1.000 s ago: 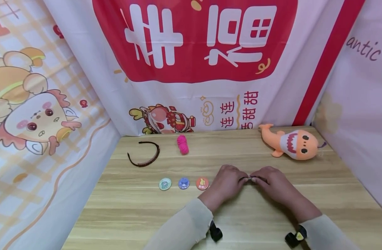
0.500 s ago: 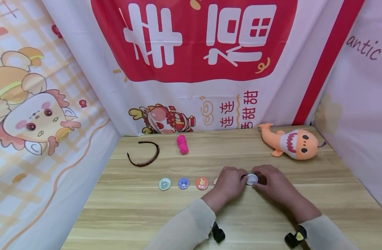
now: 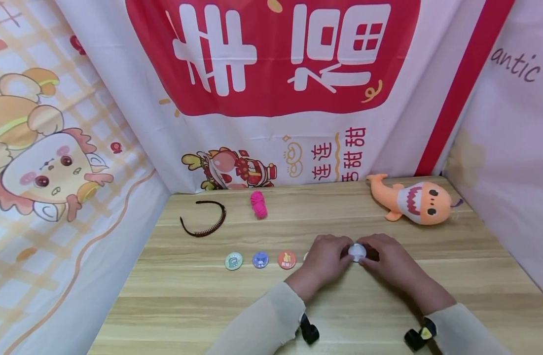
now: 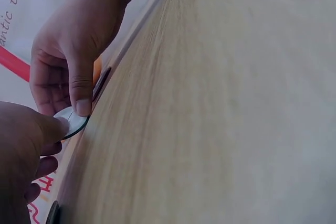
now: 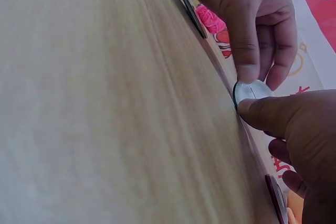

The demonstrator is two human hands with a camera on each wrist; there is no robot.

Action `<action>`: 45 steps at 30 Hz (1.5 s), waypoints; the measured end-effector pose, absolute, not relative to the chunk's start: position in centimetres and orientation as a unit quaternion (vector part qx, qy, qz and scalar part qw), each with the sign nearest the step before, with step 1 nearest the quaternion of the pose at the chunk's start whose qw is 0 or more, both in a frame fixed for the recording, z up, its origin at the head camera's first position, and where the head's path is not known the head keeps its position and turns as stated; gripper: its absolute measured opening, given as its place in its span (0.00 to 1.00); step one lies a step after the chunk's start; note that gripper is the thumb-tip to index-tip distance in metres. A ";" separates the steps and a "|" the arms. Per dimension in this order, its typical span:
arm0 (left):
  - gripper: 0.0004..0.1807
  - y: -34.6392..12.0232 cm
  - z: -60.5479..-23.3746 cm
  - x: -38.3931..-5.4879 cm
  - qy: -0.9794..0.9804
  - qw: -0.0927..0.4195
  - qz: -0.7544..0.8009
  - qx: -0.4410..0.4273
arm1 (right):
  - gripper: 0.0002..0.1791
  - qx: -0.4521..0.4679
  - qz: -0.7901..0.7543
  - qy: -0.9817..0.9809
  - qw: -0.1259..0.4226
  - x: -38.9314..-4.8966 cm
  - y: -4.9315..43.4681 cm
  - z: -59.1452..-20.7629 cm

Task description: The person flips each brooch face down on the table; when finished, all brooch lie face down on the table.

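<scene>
Both hands hold one round badge (image 3: 357,252) just above the table, its whitish back showing with a thin line across it. On its left edge, the left hand (image 3: 326,259) pinches it between thumb and fingers. The right hand (image 3: 386,256) pinches the opposite edge. Up close in the right wrist view, both thumbs lie on the pale back of the badge (image 5: 252,91). To the left, a green badge (image 3: 234,261), a blue badge (image 3: 260,260) and an orange badge (image 3: 286,260) lie in a row. Another badge is mostly hidden by the left hand.
Farther back on the wooden table (image 3: 200,305) lie a dark headband (image 3: 210,228), a pink yarn bundle (image 3: 259,205) and an orange plush shark (image 3: 413,201). A dark flat disc edge (image 5: 275,199) shows near the right hand. Printed cloth (image 3: 271,103) hangs behind.
The badge was edge-on between the fingers one second ago; it has tilted so that its pale back faces the head camera. Both hands have stayed in nearly the same place.
</scene>
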State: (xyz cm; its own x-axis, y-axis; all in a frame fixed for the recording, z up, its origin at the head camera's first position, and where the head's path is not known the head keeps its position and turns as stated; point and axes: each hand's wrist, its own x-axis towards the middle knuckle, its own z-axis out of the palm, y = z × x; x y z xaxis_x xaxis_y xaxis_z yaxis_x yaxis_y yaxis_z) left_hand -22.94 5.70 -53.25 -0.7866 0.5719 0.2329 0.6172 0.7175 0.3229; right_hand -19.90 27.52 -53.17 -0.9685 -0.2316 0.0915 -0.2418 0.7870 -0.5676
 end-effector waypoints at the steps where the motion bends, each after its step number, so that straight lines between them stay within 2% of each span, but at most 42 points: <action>1: 0.14 5.7 -53.2 -23.0 -0.925 0.058 -0.189 -0.325 | 0.22 0.127 0.297 -0.946 0.012 -19.9 27.6 -53.2; 7: 0.16 5.8 -53.4 -23.2 -0.927 0.059 -0.169 -0.331 | 0.25 0.146 0.279 -0.949 0.027 -19.9 27.7 -53.1; 18: 0.16 6.1 -53.6 -23.1 -0.931 0.056 -0.160 -0.322 | 0.24 0.151 0.260 -0.954 0.012 -20.1 28.2 -53.0; 34: 0.15 5.9 -53.5 -22.9 -0.935 0.060 -0.114 -0.331 | 0.19 0.186 0.229 -0.955 0.020 -20.0 28.5 -53.4; 38: 0.18 5.5 -53.5 -23.1 -0.932 0.041 -0.129 -0.335 | 0.18 0.192 0.220 -0.956 0.020 -20.0 28.4 -53.5; 45: 0.31 2.4 -52.2 -24.0 -0.915 0.011 -0.177 -0.363 | 0.20 0.172 0.206 -0.963 0.007 -19.8 28.2 -53.2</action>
